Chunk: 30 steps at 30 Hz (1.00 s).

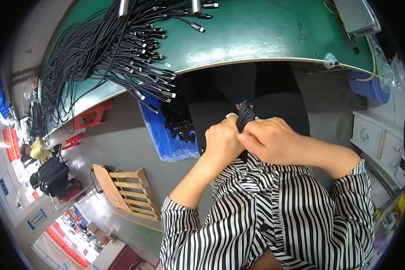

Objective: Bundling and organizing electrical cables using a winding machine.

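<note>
Close in front of my body, both hands are closed around a coiled black cable (245, 116), whose looped end sticks up between them. My left hand (225, 138) grips it from the left, with a white band at one finger. From the right my right hand (271, 138) wraps over it, thumb pointing toward the left hand. The lower part of the coil is hidden by my fingers. A large heap of black cables (83, 56) with metal-tipped connectors lies at the left on the green table (256, 33), some ends hanging over its edge.
Left of my legs lies a blue plastic sheet or bag (159, 135) with many small black pieces (180, 121). A wooden pallet (139, 191) stands on the floor farther left. To the right are a blue bin (371, 90) and a white cabinet (375, 139).
</note>
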Each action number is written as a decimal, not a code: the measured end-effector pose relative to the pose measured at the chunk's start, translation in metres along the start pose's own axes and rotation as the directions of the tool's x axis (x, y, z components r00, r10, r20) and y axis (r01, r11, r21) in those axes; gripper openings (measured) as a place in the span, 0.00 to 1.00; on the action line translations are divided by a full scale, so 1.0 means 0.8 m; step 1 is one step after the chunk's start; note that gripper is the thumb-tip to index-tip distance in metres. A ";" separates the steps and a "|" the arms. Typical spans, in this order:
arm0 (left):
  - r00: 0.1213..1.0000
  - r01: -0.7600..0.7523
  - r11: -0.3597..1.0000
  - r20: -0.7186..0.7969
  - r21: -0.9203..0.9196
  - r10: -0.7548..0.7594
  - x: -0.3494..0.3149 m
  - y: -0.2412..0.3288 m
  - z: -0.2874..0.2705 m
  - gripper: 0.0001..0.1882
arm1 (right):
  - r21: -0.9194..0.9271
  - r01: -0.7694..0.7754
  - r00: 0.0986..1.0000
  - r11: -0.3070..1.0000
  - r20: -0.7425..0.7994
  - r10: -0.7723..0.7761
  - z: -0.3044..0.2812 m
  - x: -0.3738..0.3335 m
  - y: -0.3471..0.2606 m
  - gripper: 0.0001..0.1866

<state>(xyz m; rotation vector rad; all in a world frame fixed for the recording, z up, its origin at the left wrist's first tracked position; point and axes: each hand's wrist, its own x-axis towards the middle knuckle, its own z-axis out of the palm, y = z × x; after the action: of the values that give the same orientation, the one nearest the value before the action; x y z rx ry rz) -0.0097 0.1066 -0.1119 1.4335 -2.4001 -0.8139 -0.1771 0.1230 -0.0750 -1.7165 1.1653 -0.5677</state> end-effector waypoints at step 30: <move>0.989 0.127 0.917 -0.024 -0.378 -0.147 0.004 0.008 -0.003 0.15 | -0.074 0.234 0.924 0.969 -0.294 -0.245 0.003 0.027 0.041 0.12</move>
<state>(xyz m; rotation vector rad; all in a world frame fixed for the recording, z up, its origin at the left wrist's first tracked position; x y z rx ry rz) -0.0148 0.1052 -0.1069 1.4512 -1.9796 -1.1796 -0.1809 0.1019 -0.1079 -1.8641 1.1866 -0.9931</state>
